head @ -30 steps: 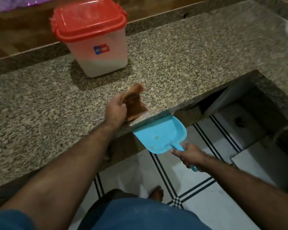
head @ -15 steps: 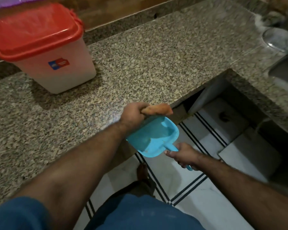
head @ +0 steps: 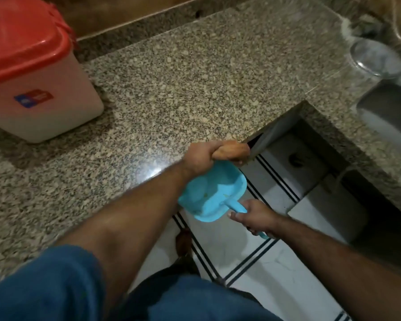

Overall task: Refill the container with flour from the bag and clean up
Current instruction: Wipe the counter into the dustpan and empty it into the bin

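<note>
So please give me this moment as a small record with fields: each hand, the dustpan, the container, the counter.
left hand: grips a brown cloth at the counter's front edge, just above the dustpan
right hand: grips the dustpan's handle
dustpan: blue, held below the counter edge over the tiled floor; a few small specks inside
container: white, red lid on, standing at the counter's back left
counter: speckled granite; no flour pile can be seen on it
sink: at the far right, only partly in view
</note>
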`<act>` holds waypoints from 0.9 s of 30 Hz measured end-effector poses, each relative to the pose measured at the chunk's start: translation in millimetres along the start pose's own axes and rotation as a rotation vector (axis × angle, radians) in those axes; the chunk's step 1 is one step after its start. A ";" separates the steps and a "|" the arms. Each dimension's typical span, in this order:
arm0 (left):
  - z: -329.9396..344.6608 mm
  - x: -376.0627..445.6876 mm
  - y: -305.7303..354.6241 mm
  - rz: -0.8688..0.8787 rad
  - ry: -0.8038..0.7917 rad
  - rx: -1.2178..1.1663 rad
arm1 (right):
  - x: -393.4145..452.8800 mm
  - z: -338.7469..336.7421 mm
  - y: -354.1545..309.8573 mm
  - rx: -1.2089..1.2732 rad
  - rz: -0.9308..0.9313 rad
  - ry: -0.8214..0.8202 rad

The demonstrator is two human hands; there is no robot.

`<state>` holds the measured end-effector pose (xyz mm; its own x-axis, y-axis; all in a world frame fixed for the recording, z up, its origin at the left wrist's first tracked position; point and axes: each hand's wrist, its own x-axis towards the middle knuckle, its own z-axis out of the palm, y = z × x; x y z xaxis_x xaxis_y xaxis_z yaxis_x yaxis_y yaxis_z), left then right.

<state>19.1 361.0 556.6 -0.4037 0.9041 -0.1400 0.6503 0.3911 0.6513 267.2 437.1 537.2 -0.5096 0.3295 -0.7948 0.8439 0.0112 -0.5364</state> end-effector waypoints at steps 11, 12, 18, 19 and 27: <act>-76.9 -218.7 -82.0 -0.763 0.426 0.153 | -7.6 23.4 3.8 -0.221 -0.164 -0.253; -60.7 -228.9 -74.5 -0.842 0.498 0.145 | -8.6 29.4 4.3 -0.219 -0.172 -0.266; -5.1 -213.6 -2.2 -0.624 0.432 -0.165 | -14.8 55.4 4.9 -0.230 -0.202 -0.294; -3.7 -207.8 1.2 -0.569 0.394 -0.146 | -16.6 57.1 4.7 -0.232 -0.206 -0.284; -8.1 -234.8 -6.5 -0.726 0.665 -0.103 | -23.5 59.8 11.5 -0.278 -0.221 -0.215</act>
<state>104.5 144.7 591.3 -0.9819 0.1580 -0.1043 0.0555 0.7670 0.6392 278.9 373.1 532.7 -0.6824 0.0857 -0.7259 0.7082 0.3237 -0.6275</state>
